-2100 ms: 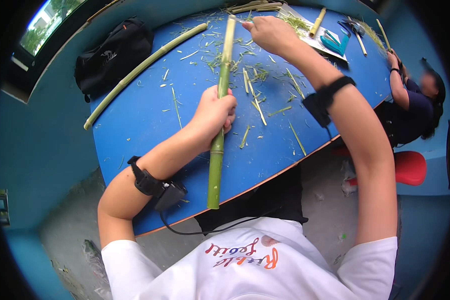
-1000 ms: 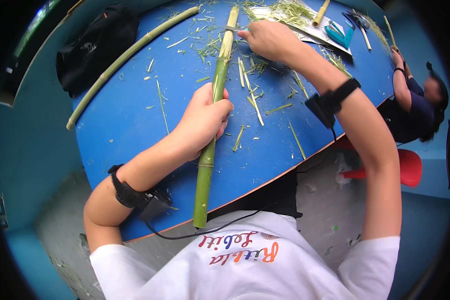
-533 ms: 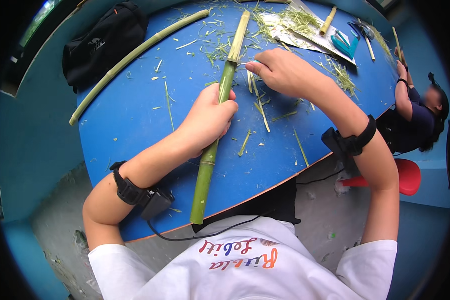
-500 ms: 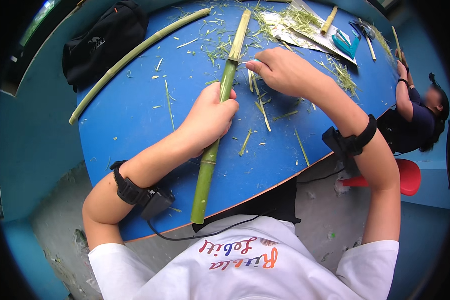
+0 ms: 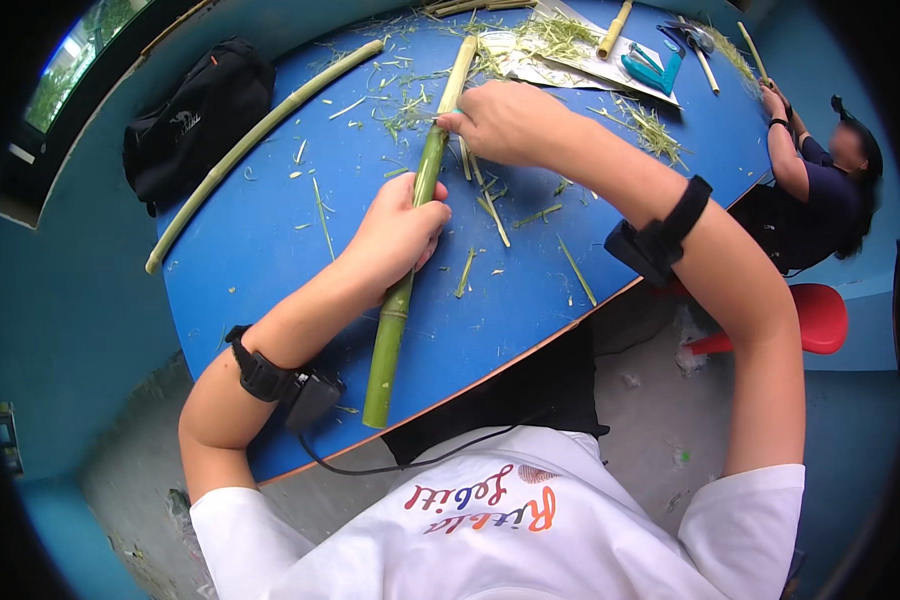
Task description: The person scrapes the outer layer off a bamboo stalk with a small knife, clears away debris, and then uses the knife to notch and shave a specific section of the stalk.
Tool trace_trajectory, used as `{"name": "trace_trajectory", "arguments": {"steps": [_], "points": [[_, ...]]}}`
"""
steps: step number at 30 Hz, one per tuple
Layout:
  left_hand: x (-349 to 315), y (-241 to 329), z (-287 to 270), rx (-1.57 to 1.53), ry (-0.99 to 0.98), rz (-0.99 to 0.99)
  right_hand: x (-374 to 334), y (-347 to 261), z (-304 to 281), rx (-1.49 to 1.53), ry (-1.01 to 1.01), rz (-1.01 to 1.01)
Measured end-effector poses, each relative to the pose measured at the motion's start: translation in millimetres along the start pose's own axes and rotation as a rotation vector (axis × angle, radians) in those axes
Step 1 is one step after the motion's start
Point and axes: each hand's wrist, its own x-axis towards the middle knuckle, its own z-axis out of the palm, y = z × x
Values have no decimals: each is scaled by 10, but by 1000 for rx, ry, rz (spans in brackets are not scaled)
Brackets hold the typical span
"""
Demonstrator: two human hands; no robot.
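Note:
A green bamboo pole (image 5: 398, 300) slants across the near half of the table, its far part peeled to a pale yellow-green. Around its middle, my left hand (image 5: 402, 225) is closed. Farther up, my right hand (image 5: 500, 122) lies against the pole where the green meets the pale part. Its fingers are closed on a small tool with a bit of teal showing; most of that tool is hidden in my grip. Thin green and pale bamboo shavings (image 5: 490, 205) lie just right of the pole.
A long pale bamboo stalk (image 5: 260, 125) lies along the left beside a black bag (image 5: 198, 120). Paper (image 5: 525, 62) heaped with shavings and a teal-handled tool (image 5: 655, 68) lie at the back. Another person (image 5: 825, 190) holds a stick at the far right, near a red stool (image 5: 820, 318).
My right hand has come left and closer against the pole, at the border of the peeled part. My left hand still grips the pole. The whole view has shifted slightly.

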Motion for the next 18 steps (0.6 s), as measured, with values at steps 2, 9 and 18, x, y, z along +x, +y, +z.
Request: {"name": "trace_trajectory", "arguments": {"steps": [2, 9, 18], "points": [[12, -4, 8, -6, -17, 22, -183, -69, -31, 43, -32, 16], [5, -11, 22, -50, -11, 20, -311, -41, -51, 36, -34, 36], [20, -19, -57, -93, -66, 0, -280, 33, -62, -61, 46, -3]]}}
